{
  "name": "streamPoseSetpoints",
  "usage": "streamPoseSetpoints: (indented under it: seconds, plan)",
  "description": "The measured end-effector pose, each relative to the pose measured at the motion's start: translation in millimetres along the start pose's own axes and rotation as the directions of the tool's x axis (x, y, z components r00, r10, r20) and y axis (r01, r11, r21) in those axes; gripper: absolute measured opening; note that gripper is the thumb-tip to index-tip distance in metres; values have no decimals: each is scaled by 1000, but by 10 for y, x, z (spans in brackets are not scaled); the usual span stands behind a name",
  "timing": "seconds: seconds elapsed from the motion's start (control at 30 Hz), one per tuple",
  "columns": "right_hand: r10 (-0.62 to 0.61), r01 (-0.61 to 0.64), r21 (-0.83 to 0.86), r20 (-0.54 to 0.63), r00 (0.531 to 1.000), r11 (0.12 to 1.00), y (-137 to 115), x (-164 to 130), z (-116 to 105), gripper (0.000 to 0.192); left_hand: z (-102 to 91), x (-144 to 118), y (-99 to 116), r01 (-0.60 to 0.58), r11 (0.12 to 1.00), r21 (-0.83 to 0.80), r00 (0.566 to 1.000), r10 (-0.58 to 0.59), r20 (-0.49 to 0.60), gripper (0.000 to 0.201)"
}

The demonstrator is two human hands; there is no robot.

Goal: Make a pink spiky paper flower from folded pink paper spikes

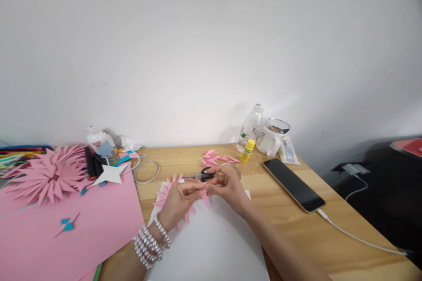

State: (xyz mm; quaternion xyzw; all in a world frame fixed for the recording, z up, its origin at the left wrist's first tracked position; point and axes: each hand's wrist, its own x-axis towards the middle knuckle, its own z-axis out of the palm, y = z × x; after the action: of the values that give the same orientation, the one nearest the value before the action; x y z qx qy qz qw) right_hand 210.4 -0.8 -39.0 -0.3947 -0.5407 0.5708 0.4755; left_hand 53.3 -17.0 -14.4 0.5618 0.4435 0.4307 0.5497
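My left hand (pixel 180 202) and my right hand (pixel 227 186) meet over a white sheet (pixel 214 241) and pinch a small folded pink paper point (pixel 205 196) between their fingertips. Under my left hand lies a half-built pink paper star of spikes (pixel 164 195). Pearl bracelets circle my left wrist. Just behind my fingers lie black-handled scissors (pixel 201 176).
Loose pink folded pieces (pixel 216 158), a yellow glue stick (pixel 247 151), a water bottle (pixel 250 128) and a white mug (pixel 272 138) stand at the back. A phone (pixel 293 184) on a cable lies right. A big pink paper flower (pixel 49 175) and pink sheet (pixel 66 228) lie left.
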Motion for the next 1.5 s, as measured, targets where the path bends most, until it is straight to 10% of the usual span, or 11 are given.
streamPoseSetpoints:
  seconds: [0.63,0.97,1.37,1.5]
  plan:
    - [64,-59,108,-40,997,992,46,39,37,34,-3,26,-93,109,991,-83,993,-112,-35,23]
    - [-115,112,-99,-21,993,989,95,32,52,36,-30,42,-120,142,983,-113,979,-156,-128,44]
    - [-122,122,-2,33,992,992,140,46,46,52,23,33,-84,98,994,-49,988,-104,-116,29]
    - [-189,170,-143,-136,973,975,181,99,-21,31,36,16,-79,48,998,31,997,-46,-64,19]
